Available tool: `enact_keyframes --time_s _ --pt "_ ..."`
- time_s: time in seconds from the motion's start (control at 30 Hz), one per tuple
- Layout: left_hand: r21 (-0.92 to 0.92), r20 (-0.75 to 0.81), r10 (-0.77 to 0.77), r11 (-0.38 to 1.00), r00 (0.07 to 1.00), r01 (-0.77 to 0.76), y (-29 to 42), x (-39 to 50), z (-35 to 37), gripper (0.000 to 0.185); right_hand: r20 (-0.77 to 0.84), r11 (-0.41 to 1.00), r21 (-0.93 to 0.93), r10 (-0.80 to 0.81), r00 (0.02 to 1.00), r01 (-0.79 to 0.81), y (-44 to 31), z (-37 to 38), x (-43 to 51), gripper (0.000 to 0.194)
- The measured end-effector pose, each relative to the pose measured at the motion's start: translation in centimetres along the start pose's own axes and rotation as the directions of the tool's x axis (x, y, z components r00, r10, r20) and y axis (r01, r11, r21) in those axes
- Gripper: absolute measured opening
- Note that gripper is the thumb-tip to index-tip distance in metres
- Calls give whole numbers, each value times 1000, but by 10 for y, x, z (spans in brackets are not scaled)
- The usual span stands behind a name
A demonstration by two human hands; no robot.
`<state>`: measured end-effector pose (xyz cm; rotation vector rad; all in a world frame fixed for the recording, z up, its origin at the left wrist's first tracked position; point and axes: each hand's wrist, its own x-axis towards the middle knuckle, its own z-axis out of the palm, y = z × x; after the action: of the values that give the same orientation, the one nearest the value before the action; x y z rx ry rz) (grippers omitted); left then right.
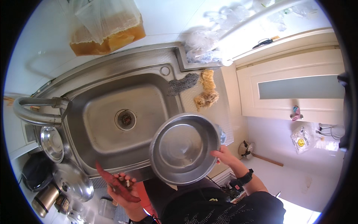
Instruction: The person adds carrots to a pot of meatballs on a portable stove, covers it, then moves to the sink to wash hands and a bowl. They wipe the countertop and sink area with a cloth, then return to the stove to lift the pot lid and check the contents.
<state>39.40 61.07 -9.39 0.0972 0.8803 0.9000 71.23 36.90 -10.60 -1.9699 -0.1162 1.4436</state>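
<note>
My left hand (125, 193) is palm up at the near left of the sink, holding a long reddish root, probably a sweet potato (117, 185), and some small brownish pieces that I cannot identify. With my right hand (223, 156) I grip the right rim of a round stainless steel basin (181, 148). The basin looks empty and hangs over the near right corner of the steel sink (103, 123). Dark reddish debris lies in the sink drain (126, 119). A curved metal faucet (39, 112) stands at the sink's left side.
Grey mesh scrubber (184, 83) and yellowish fibrous scrubbers (207, 89) lie right of the sink. At left are a steel bowl (52, 144), a pot lid (73, 180), a black pan (36, 171) and a thermos (46, 200). Plastic bags (202, 46) fill a tray behind; a bagged container (109, 39) stands beyond the sink.
</note>
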Motion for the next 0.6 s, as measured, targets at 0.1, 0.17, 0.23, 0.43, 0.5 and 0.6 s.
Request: enact_keyframes --time_s 0.1,0.17,0.23,0.43,0.5,0.6 --pt "9 -57 -30 1000 998 30 -5 1 7 40 -78 1000 13 14 997 -13 7 -14 -5 19" --pt "20 -69 -38 999 997 39 -8 1 10 40 -115 1000 23 3 993 0 9 -24 -8 19" --pt "16 -67 -53 998 996 54 -9 2 12 41 -161 999 9 49 986 -49 7 -34 -9 17" --pt "-10 -65 -70 998 995 70 -7 5 11 40 -218 989 -88 94 971 -116 -7 -56 -7 20" --pt "-35 -46 -70 997 997 68 -8 6 9 40 -219 979 -134 122 968 -153 -11 -60 -6 21" --pt "-85 -6 -68 994 998 67 -8 8 4 40 -195 993 -66 88 977 -102 -13 -59 -3 25"
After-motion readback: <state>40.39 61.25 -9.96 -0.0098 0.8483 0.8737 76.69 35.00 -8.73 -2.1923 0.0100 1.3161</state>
